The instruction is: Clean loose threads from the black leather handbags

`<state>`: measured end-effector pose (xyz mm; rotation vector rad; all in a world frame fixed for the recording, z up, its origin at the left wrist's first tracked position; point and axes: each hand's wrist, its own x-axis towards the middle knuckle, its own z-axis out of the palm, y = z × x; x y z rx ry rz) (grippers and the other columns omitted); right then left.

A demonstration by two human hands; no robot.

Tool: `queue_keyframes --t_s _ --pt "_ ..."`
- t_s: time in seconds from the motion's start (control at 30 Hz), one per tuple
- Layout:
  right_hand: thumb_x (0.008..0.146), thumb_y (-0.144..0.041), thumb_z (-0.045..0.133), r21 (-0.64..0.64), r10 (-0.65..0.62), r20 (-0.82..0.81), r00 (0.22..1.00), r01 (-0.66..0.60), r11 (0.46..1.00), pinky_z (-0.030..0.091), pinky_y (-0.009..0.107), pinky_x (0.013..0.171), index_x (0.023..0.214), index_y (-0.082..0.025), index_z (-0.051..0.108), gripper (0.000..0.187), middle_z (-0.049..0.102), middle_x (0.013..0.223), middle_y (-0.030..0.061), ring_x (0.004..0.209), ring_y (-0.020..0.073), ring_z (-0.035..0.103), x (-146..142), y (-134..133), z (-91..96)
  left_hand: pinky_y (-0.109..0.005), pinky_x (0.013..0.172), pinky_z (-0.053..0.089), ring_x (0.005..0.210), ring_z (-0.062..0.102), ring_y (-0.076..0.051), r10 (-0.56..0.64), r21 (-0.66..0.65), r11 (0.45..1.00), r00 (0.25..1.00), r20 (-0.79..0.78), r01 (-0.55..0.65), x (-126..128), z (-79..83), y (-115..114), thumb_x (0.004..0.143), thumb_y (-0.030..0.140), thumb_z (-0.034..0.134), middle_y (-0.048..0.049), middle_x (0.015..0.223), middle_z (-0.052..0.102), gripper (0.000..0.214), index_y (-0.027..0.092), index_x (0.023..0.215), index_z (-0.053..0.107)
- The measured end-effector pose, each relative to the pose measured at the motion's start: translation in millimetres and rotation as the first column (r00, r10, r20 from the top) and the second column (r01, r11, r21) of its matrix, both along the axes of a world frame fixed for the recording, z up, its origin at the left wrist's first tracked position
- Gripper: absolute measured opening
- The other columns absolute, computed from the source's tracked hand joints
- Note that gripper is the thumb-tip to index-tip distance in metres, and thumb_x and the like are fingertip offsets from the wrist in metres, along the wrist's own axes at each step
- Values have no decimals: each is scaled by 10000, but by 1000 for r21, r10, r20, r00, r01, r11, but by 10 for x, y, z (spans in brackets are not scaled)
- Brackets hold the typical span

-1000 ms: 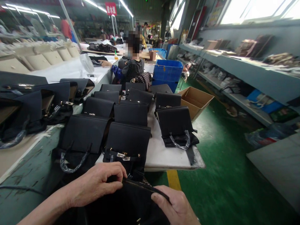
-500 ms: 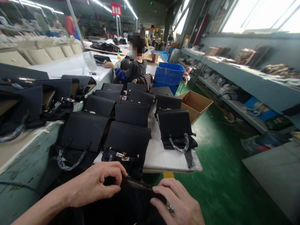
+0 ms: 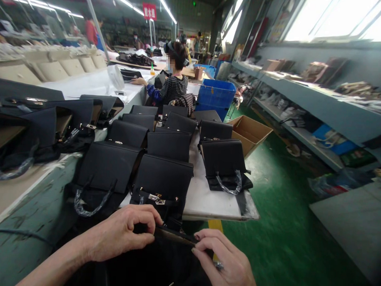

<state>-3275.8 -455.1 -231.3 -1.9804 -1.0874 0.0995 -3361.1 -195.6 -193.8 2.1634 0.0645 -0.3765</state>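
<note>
A black handbag (image 3: 149, 262) lies close to me at the bottom of the view, its top edge showing a thin brown strip. My left hand (image 3: 121, 230) pinches that edge on the left between thumb and fingers. At the right end of the same edge, my right hand (image 3: 225, 259) grips with thumb and fingertips. A small piece of metal hardware shows low on the bag. Just beyond my hands stands another black handbag (image 3: 164, 175) with a metal turn-lock clasp. To its left is a bag (image 3: 108, 165) whose handle is wrapped in clear plastic.
Several black bags fill the white table (image 3: 204, 202); one bag (image 3: 224, 161) sits near its right corner. More bags crowd the left bench (image 3: 34, 212). Behind the table are a cardboard box (image 3: 250, 132), a blue crate (image 3: 215, 98) and a seated co-worker (image 3: 175, 86). Shelving (image 3: 316, 105) runs along the right.
My right hand has shifted slightly along the bag's edge, its fingers set closer together. My left hand keeps its pinch. The view has moved slightly.
</note>
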Motion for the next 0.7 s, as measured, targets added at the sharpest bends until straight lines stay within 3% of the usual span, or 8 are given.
queue_keyframes --t_s 0.13,0.37,0.53,0.7 --pt "893 -151 558 -18 -67 -96 993 66 998 528 203 842 823 -211 613 107 699 994 34 935 153 677 -24 -9 -106 -245 869 428 950 616 -152 4 -11 1000 1000 3 -4 18 20 -19 804 184 600 16 1087 670 103 191 711 646" --pt "849 -214 600 -22 -182 -271 945 183 983 525 218 754 725 -205 592 124 705 871 29 828 166 678 -68 42 -143 -222 823 438 899 617 -130 9 -47 999 999 35 -7 54 -9 -40 793 122 594 21 992 667 122 179 688 621" --pt "785 -237 633 0 -229 -503 833 265 964 503 235 673 659 -193 549 157 678 806 35 754 167 647 -96 116 -160 -209 799 440 877 617 -121 15 -77 997 998 57 -11 34 -68 -35 782 97 595 22 955 670 132 171 675 617" --pt "685 -210 668 15 -244 -703 668 356 934 475 225 590 747 -199 522 158 596 687 -26 643 138 585 -98 213 -121 -207 795 446 860 626 -122 30 -112 993 998 56 -24 46 -134 4 762 95 624 17 927 686 131 162 650 617"
